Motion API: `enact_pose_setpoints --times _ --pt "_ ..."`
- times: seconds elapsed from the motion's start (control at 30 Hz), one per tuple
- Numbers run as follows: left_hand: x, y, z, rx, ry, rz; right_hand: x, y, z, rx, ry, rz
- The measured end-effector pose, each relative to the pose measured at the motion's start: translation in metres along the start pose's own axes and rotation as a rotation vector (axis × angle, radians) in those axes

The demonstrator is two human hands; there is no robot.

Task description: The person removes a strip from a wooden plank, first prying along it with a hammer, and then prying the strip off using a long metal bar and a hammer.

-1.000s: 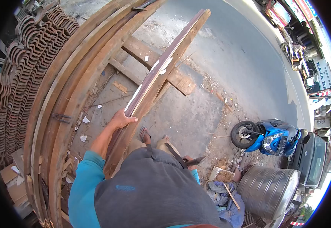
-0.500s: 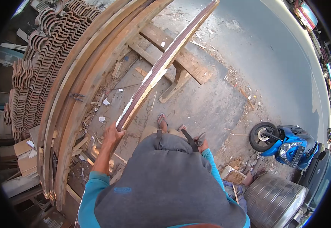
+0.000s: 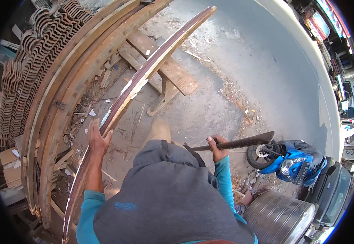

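A long wooden beam [image 3: 144, 72], with maroon paint and white patches along one face, slants across a wooden trestle [image 3: 177, 76]. Around its near part is my left hand [image 3: 99, 137], thumb on one side and fingers on the other. My right hand [image 3: 218, 149] is closed round a dark, long tool [image 3: 246, 141] with a broad end pointing right. The tool is held low at my right side, apart from the beam.
Several long beams [image 3: 69, 85] lie side by side at the left, beside stacked roof tiles [image 3: 30, 77]. Wood scraps litter the ground. A blue motorcycle [image 3: 294, 164], a ribbed metal tank [image 3: 280, 213] and a dark car [image 3: 335, 191] stand at the right.
The tool in my right hand has come up and out to the right, showing its full length. My left hand has shifted along the beam, whose near end now reaches past it.
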State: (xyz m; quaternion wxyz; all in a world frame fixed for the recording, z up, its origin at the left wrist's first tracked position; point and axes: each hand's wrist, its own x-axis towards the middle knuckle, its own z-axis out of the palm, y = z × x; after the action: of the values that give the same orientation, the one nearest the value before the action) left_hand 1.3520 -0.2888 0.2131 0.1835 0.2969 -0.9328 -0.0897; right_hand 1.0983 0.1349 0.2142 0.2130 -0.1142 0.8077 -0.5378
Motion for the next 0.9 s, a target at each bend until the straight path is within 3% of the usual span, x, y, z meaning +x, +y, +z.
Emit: enact_pose_setpoints --times 0.1,0.3,0.37,0.43,0.57,0.67,0.73,0.83,0.87,0.9 --pt "0.019 0.055 0.041 -0.212 0.017 0.072 0.019 -0.033 -0.023 0.178 0.128 -0.115" --pt "0.068 0.187 0.129 -0.656 -0.382 0.236 0.072 -0.108 -0.077 0.360 0.287 -0.421" --pt "0.101 0.231 0.147 -0.713 -0.590 0.278 0.094 -0.146 -0.100 0.359 0.345 -0.555" --pt "0.135 0.280 0.174 -0.726 -0.657 0.398 0.112 -0.185 -0.132 0.291 0.362 -0.674" --pt "0.204 0.387 0.207 -0.875 -0.403 0.709 0.134 -0.254 -0.199 0.383 0.235 -0.857" --pt "0.243 0.455 0.236 -0.868 -0.363 0.702 0.139 -0.290 -0.247 0.340 0.051 -0.954" --pt "0.277 0.488 0.262 -1.040 -0.277 0.644 0.147 -0.311 -0.254 0.419 0.148 -0.955" --pt "0.330 0.520 0.277 -1.047 -0.408 0.500 0.168 -0.325 -0.298 0.398 -0.039 -0.991" --pt "0.345 0.535 0.277 -1.180 -0.178 0.499 0.182 -0.328 -0.311 0.391 -0.117 -1.004" --pt "0.358 0.545 0.275 -1.175 -0.162 0.479 0.204 -0.333 -0.317 0.395 -0.143 -1.004"
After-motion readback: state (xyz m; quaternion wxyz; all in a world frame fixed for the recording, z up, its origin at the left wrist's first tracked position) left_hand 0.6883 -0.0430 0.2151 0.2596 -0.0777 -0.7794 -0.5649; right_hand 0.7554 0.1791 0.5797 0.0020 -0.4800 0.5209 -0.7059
